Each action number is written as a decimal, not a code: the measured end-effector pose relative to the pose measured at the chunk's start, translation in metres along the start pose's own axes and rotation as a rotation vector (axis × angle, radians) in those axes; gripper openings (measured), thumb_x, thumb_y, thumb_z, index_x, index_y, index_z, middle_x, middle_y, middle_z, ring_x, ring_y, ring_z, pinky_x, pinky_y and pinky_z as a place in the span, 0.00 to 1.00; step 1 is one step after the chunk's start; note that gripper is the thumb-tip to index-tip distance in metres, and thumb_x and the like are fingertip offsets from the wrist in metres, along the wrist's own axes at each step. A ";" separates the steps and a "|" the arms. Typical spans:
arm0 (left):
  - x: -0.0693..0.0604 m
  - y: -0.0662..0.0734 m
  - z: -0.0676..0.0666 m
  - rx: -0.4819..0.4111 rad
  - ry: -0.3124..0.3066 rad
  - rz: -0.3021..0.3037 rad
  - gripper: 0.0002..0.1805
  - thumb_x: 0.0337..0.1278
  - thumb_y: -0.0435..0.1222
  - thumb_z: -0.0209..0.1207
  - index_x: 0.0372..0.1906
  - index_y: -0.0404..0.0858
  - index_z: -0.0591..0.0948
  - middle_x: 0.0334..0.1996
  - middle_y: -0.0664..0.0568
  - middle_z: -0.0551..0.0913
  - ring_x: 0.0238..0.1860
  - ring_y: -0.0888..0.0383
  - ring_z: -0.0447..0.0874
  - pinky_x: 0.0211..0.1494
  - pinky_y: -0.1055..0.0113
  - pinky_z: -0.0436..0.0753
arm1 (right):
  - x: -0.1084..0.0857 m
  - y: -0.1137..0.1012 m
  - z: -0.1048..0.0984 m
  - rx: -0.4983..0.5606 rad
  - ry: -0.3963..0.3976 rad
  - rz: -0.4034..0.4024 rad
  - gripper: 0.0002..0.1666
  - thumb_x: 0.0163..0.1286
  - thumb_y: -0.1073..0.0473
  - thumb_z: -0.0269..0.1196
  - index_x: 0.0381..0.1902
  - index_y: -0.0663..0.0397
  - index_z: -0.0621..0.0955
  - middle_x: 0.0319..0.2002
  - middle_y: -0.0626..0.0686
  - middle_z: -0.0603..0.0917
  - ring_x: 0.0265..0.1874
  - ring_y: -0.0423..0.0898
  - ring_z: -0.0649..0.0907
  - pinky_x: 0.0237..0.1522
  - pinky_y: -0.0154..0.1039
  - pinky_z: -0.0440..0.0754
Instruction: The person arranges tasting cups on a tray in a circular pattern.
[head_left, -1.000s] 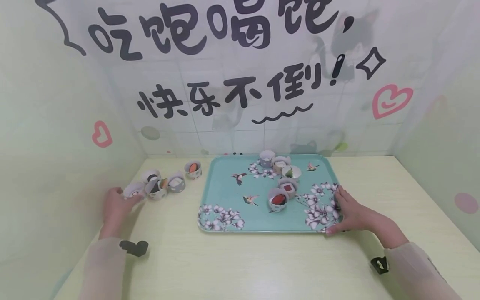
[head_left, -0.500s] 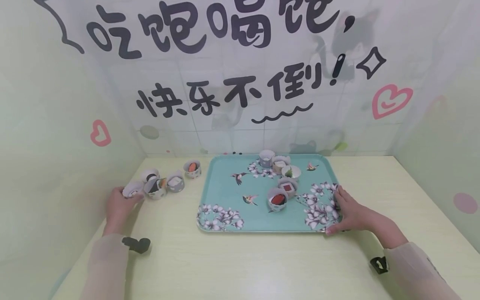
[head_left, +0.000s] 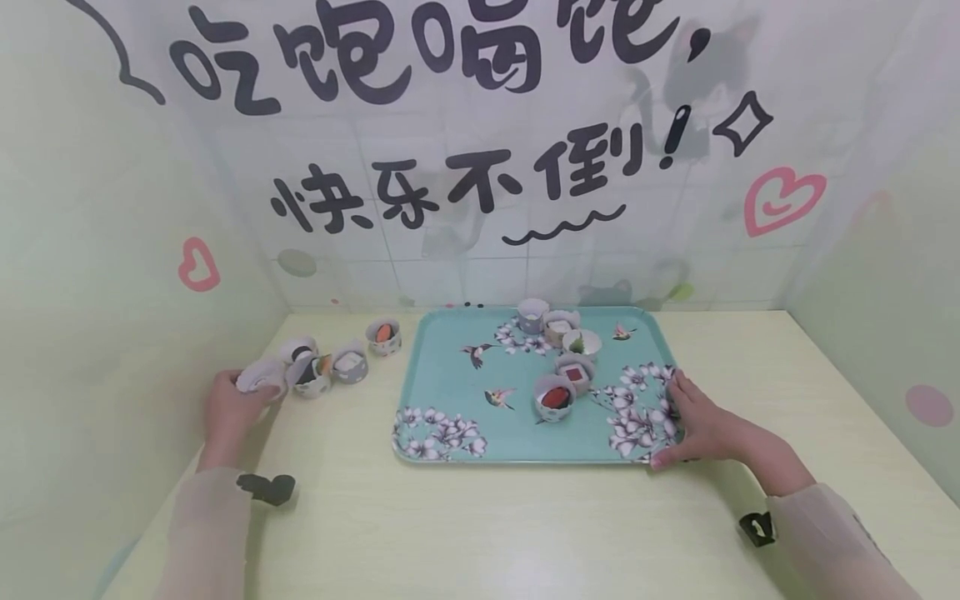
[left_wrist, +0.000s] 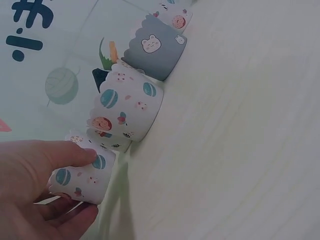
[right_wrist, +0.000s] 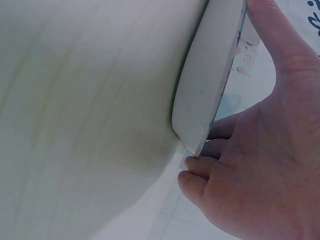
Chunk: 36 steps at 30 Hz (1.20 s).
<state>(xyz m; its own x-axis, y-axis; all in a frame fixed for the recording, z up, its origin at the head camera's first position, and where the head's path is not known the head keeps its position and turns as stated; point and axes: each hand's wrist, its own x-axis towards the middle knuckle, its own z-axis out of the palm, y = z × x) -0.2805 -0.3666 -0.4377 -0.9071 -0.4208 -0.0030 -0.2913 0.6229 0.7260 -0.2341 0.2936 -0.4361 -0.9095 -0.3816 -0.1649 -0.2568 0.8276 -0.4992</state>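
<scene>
In the head view, my left hand (head_left: 231, 410) pinches a patterned paper baking cup (head_left: 259, 380) at the left side of the table. The left wrist view shows the thumb on one side of this cup (left_wrist: 85, 175) and fingers on the other. Close by stand a cup with dark and orange bits (head_left: 312, 375), a cup with a dark piece (head_left: 298, 350), a grey cup with a white piece (head_left: 349, 363) and a cup with a red-orange piece (head_left: 384, 337). My right hand (head_left: 708, 429) rests at the right front corner of the turquoise tray (head_left: 450, 383), fingers extended along its rim.
On the tray stand several filled cups in a curved row, from a grey one (head_left: 533, 317) at the back to one with a red piece (head_left: 555, 398) in front. Lettered walls (head_left: 450, 275) border the pale table (head_left: 480, 525) at back and sides.
My left hand shifts right a little, then back left with the cup in its fingers. The tray, its cups and my right hand stay in place.
</scene>
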 end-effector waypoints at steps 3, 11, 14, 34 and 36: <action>0.000 0.000 -0.002 -0.006 0.007 0.017 0.38 0.63 0.39 0.61 0.67 0.19 0.60 0.63 0.23 0.67 0.60 0.33 0.68 0.66 0.41 0.70 | 0.000 0.000 0.000 -0.002 0.000 0.002 0.80 0.46 0.41 0.80 0.72 0.85 0.44 0.73 0.83 0.37 0.73 0.79 0.43 0.70 0.74 0.49; -0.003 0.006 -0.010 0.017 0.001 0.034 0.38 0.64 0.42 0.60 0.68 0.21 0.60 0.64 0.24 0.67 0.60 0.34 0.69 0.64 0.41 0.71 | 0.000 0.000 0.000 -0.004 -0.001 0.005 0.80 0.45 0.41 0.80 0.72 0.85 0.44 0.73 0.83 0.37 0.73 0.79 0.43 0.70 0.74 0.50; -0.006 0.012 -0.015 0.031 -0.009 0.042 0.39 0.64 0.43 0.60 0.68 0.21 0.60 0.64 0.24 0.67 0.60 0.33 0.69 0.64 0.40 0.71 | 0.001 0.001 0.000 0.003 -0.001 0.004 0.80 0.45 0.41 0.80 0.71 0.86 0.44 0.73 0.83 0.37 0.73 0.79 0.43 0.70 0.74 0.49; -0.021 0.061 -0.025 0.065 -0.061 0.227 0.42 0.64 0.50 0.61 0.69 0.24 0.61 0.61 0.27 0.72 0.58 0.35 0.75 0.43 0.69 0.74 | 0.001 -0.001 0.001 0.018 -0.005 0.013 0.81 0.45 0.41 0.80 0.72 0.85 0.43 0.73 0.83 0.37 0.73 0.79 0.43 0.71 0.74 0.49; -0.023 0.066 -0.023 0.056 -0.076 0.228 0.42 0.64 0.50 0.61 0.70 0.24 0.61 0.62 0.27 0.72 0.59 0.35 0.74 0.43 0.71 0.74 | 0.001 -0.001 0.001 0.022 -0.004 0.012 0.81 0.45 0.41 0.80 0.72 0.85 0.43 0.73 0.83 0.37 0.73 0.79 0.43 0.71 0.74 0.49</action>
<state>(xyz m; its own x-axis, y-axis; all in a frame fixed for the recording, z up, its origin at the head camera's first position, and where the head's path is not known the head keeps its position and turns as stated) -0.2717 -0.3311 -0.3738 -0.9711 -0.2152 0.1036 -0.0904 0.7325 0.6747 -0.2343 0.2921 -0.4364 -0.9110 -0.3736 -0.1746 -0.2388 0.8230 -0.5154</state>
